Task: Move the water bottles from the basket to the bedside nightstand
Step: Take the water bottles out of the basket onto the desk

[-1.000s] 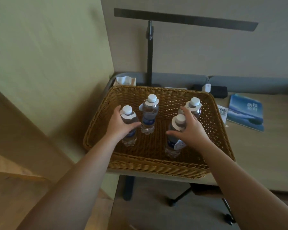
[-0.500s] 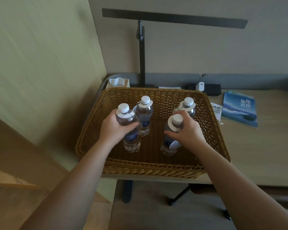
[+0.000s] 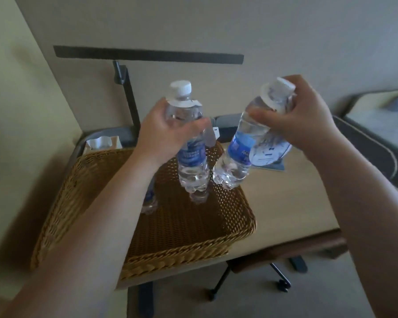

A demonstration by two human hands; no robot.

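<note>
Bottles hang above the basket (image 3: pixel 175 253): left hand (image 3: pixel 163 134) grips the upright bottle (image 3: pixel 189 143), right hand (image 3: pixel 296 118) grips the tilted bottle (image 3: pixel 241 152). Best carried level and apart; two more remain inside.

**No words clear enough to read**

The bottle on the left (image 3: pixel 191 143), near the middle of the frame, has a blue label (image 3: pixel 191 154) with small white letters. They are too blurry to read. The bottle on the right (image 3: pixel 246 143) has a blue label (image 3: pixel 238 151) too, with white letters that are also too fuzzy. A round white tag (image 3: pixel 268 152) hangs on that bottle. It has small dark marks and lines of tiny print, but none of it can be made out.
</note>
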